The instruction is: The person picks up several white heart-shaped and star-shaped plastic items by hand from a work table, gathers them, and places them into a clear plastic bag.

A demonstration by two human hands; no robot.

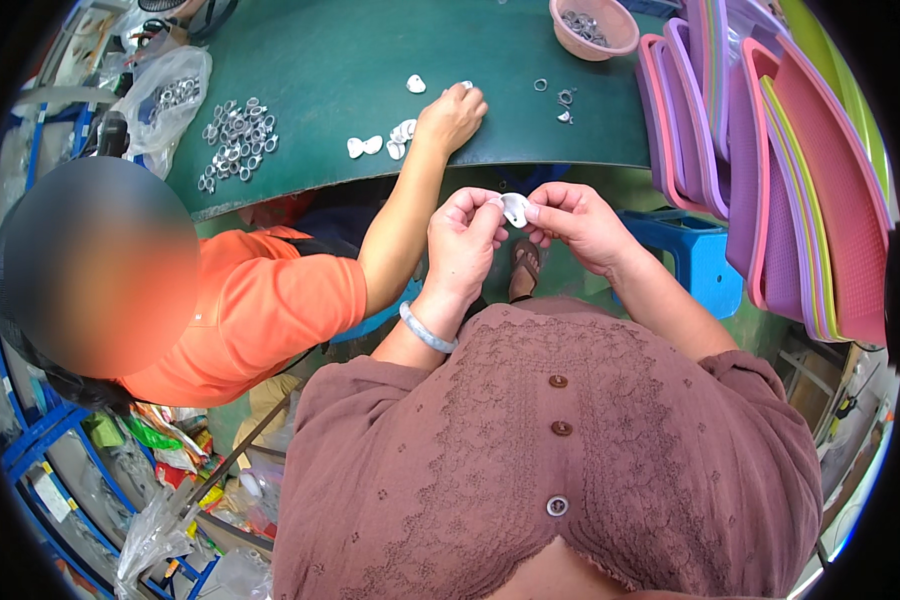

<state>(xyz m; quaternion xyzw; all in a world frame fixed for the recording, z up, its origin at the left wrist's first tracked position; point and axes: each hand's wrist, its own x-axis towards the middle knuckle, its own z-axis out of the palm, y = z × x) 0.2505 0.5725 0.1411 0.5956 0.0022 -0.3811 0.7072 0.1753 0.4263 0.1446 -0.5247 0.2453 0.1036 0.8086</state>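
Observation:
Between the fingertips of both hands I hold a small white curved piece (515, 209), in front of the table's near edge. My left hand (464, 238) pinches its left side, and my right hand (574, 224) grips the right side. A small dark spot shows on the piece; its exact kind cannot be made out. On the green table (450, 60) beyond lie several similar white pieces (400, 137). A co-worker's hand (452, 118) reaches over the table just left of mine and touches another white piece (466, 86).
Many grey rings (238, 140) lie at the table's left, beside a clear bag (167, 98) of more. A pink bowl (594, 28) holds small grey parts. Stacked plastic baskets (760, 170) crowd the right, above a blue stool (692, 262). An orange-sleeved person (260, 310) sits left.

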